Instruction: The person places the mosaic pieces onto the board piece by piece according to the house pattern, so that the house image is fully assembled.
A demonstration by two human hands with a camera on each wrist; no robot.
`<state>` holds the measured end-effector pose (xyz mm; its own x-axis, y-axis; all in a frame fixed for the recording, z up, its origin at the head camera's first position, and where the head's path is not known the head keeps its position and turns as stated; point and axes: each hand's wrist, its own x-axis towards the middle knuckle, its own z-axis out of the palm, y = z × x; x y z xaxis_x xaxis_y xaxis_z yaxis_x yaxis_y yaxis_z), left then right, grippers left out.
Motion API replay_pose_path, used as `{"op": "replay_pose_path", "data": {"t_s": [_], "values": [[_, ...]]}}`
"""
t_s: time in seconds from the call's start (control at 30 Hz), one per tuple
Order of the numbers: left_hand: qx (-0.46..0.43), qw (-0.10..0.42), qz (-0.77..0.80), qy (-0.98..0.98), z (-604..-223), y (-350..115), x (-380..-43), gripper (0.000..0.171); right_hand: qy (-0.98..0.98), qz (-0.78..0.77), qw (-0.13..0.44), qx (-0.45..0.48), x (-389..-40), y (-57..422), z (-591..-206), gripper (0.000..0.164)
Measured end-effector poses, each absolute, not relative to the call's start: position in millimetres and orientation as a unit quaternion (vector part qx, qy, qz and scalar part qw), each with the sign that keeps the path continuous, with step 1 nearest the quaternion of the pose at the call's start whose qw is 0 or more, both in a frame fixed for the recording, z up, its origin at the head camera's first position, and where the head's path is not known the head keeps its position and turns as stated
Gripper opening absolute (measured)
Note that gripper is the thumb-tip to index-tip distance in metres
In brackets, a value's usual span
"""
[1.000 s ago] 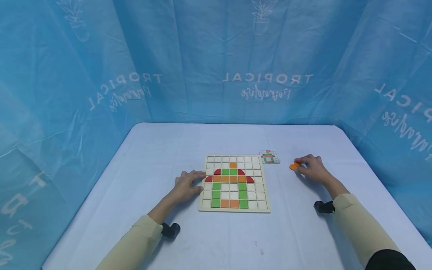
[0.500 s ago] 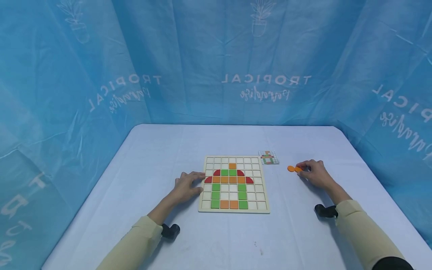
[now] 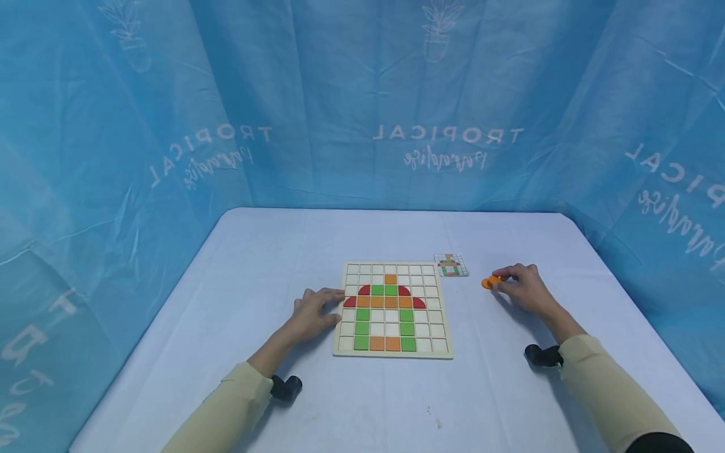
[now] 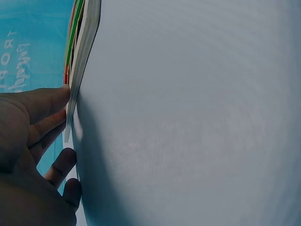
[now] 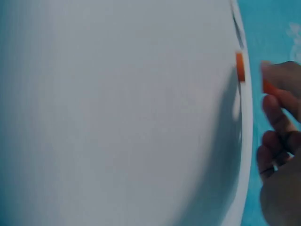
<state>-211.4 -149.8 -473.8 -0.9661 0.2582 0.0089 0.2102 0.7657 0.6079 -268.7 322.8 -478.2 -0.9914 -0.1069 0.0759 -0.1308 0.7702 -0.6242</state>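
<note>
My left hand (image 3: 311, 313) lies at the left edge of a square wooden grid board (image 3: 393, 354), its fingertips and thumb touching the rim. Green, orange and red tiles form a stepped pattern on the board's white squares. Seen from the left wrist, the thumb of this hand (image 4: 35, 106) meets the edge of the board (image 4: 87, 42). To the right, my right hand (image 3: 527, 289) pinches a round orange disc (image 3: 495, 279) between thumb and fingers. A second orange disc (image 3: 486, 285) lies on the table beneath it; the right wrist view shows this lower disc (image 5: 240, 67) edge-on.
A small pattern card (image 3: 451, 265) with a matching design lies by the board's top right corner, between board and right hand. White cloth covers the table (image 3: 272, 251). Blue printed curtains (image 3: 340, 94) hang behind and at both sides.
Half a second ago the two discs lay side by side; now my right hand has lifted one and shifted it left, overlapping the other. The left hand and board stay put.
</note>
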Motion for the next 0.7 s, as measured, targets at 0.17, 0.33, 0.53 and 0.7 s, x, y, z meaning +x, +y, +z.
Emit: {"op": "replay_pose_path", "data": {"t_s": [0.17,0.33,0.53,0.7], "values": [[0.127,0.035,0.317,0.939,-474.2,-150.5,-211.4,0.045,-0.927,0.361,0.032,0.096,-274.1,289.7,-467.0,0.029],[0.129,0.034,0.318,0.939,-474.2,-151.0,-211.3,0.045,-0.916,0.382,0.033,0.119,-281.1,246.3,-456.2,0.028],[0.126,0.035,0.319,0.939,-473.2,-150.6,-211.3,0.046,-0.904,0.405,0.017,0.135,-290.8,195.1,-450.1,0.024],[0.127,0.034,0.323,0.937,-473.4,-150.5,-210.6,0.045,-0.906,0.397,0.008,0.145,-298.1,162.0,-453.6,0.023]]}}
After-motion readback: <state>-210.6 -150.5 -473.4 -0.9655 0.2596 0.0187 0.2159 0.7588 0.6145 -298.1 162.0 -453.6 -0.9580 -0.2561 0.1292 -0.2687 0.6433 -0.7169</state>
